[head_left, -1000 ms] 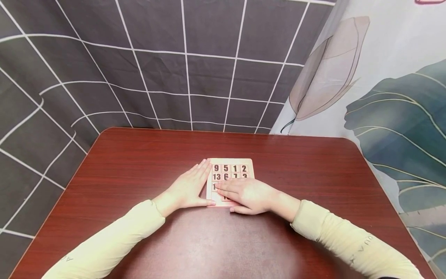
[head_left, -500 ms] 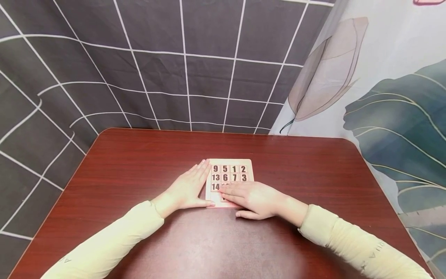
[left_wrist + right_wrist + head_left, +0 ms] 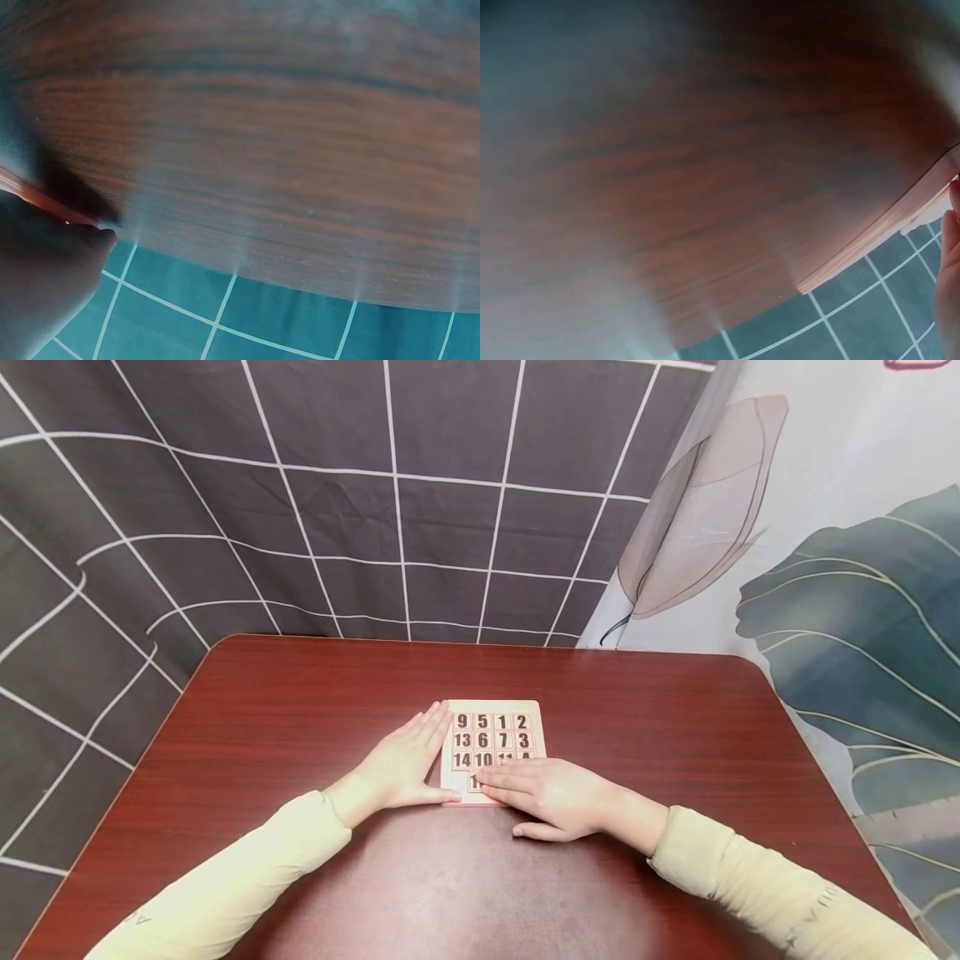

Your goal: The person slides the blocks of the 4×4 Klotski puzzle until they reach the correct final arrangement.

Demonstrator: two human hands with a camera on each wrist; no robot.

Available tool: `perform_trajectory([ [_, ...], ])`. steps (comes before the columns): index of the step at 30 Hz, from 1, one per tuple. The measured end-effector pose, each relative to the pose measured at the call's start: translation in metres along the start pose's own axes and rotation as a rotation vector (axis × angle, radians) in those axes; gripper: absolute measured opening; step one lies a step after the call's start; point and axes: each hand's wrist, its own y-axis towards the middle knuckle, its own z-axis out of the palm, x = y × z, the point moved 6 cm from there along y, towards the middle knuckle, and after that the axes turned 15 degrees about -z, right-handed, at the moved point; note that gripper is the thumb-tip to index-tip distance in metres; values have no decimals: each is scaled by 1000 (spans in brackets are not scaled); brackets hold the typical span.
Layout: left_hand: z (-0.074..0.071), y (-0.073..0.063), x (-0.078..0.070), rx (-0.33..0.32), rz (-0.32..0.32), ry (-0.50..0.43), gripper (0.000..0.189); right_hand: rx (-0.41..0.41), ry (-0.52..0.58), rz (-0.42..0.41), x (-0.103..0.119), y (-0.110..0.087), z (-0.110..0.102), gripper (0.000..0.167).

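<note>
A number slide puzzle (image 3: 495, 706) lies flat on the table, its pale frame holding numbered tiles. Its top rows read 9, 5, 1, 2 and 13, 6, 7, 3. My left hand (image 3: 397, 766) rests along the left side, fingers straight, thumb at the lower left corner. The right hand (image 3: 558, 795) lies over the lower right with straight fingers, fingertips on a bottom-row tile (image 3: 473, 782) whose number is partly covered. A gap shows left of that tile. Only the puzzle's edge (image 3: 877, 232) shows in the right wrist view; in the left wrist view the left hand (image 3: 52, 274) is dark.
The puzzle is on a reddish-brown wooden table (image 3: 322, 693) with rounded far corners. Behind it hangs a dark cloth with a white grid (image 3: 442, 518). A pale curtain with leaf prints (image 3: 847, 602) hangs at the right.
My right hand has drawn back toward the lower right, baring more tiles, including 14 and 10. The bottom-row tile has slid a little left. The left hand stays in place.
</note>
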Motion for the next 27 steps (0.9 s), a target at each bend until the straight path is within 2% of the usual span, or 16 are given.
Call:
perform_trajectory([
  [9, -1, 0, 0, 0, 5, 3, 121, 14, 15, -4, -5, 20, 3, 64],
  [14, -2, -1, -1, 7, 2, -2, 121, 27, 24, 1, -5, 23, 0, 64],
  [20, 0, -1, 0, 5, 4, -7, 120, 10, 38, 25, -5, 15, -8, 68],
  [24, 1, 0, 1, -2, 6, -5, 120, -1, 28, 36, -3, 2, -15, 69],
  [27, 2, 1, 1, -8, 10, -3, 120, 9, 37, 74, -2, -9, -20, 68],
])
